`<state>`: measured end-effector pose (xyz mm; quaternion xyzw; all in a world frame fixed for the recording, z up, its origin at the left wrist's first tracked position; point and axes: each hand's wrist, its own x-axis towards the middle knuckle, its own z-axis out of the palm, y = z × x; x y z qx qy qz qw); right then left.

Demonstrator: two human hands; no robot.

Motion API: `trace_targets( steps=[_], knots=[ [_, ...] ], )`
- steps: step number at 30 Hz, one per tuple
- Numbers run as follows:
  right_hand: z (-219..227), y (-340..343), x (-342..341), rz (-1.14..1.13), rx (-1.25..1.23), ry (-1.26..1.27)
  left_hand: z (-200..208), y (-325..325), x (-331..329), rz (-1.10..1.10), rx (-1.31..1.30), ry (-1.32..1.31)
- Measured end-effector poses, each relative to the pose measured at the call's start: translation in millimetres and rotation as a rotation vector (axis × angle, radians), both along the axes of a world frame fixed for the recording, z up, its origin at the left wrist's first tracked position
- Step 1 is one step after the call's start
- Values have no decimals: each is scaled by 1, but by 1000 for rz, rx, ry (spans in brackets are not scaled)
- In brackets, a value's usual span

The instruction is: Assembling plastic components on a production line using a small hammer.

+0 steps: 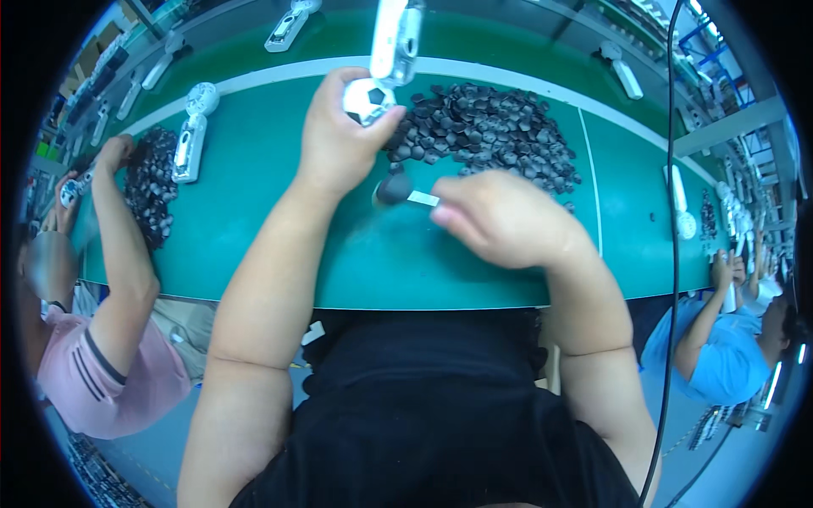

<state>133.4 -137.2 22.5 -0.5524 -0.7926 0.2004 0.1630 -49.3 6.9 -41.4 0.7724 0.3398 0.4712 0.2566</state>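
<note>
My left hand (334, 148) is wrapped round the round head of a white device (392, 42), raised above the far side of the green table. The round head has a football pattern with a black pentagon patch, and a long white body reaches away from it. In my right hand (508, 218) is a small mallet-like tool (423, 198) with a pale flat handle. Its dark rounded head points left and is blurred, below and apart from the device. A large heap of black pentagon-shaped pieces (491, 127) lies just beyond my right hand.
Another white device (190, 146) lies to the left, near a second heap of black pieces (152, 182). A green belt (491, 46) carrying more devices runs behind the pale table edge. Co-workers sit on both sides. A black cable (671, 169) hangs at the right.
</note>
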Motion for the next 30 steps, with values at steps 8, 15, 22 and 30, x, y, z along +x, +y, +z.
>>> trace_targets(
  steps=[8, 15, 22, 30],
  knots=[
    [-38, 22, 5, -111, 153, 353, 12, -12, 2, -402, -521, -538],
    [-10, 30, 50, -317, 85, 1372, 22, -24, 8, -574, -547, 188],
    [26, 70, 67, -547, 394, 719, 6, -14, 20, -253, -629, -434],
    [-15, 181, 136, -582, 421, -286, -8, -5, 15, -207, -431, -251]
  ],
)
